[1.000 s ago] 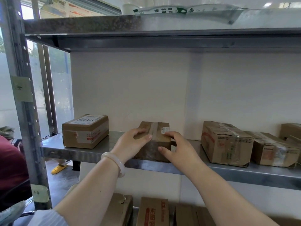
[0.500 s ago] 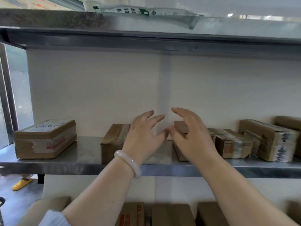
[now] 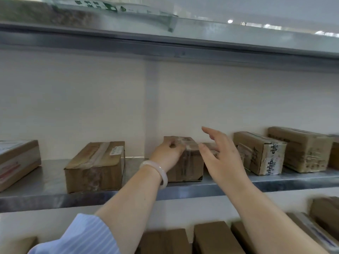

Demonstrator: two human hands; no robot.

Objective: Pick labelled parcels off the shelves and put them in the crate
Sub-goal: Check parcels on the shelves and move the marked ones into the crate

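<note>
Several cardboard parcels sit in a row on the middle shelf, a steel board in front of a pale wall. The left hand has its fingers curled over the top left edge of the small parcel, which stands near the middle of the row with its base flat on the metal. A pale bracelet circles that wrist, and a blue striped sleeve covers the arm lower down.

The right hand is spread wide, fingers straight and apart, holding nothing. It hovers just to the right of the small parcel, and whether its thumb touches the parcel's corner cannot be told. Behind that hand a low parcel is mostly hidden.

To the left, apart from the small parcel, lies the taped parcel with a white label on top. A further labelled parcel is cut off by the left edge. To the right stand the printed parcel and the large parcel, close together.

Above, the upper shelf carries a white plastic bag with green print. More brown boxes lie blurred on the level below.
</note>
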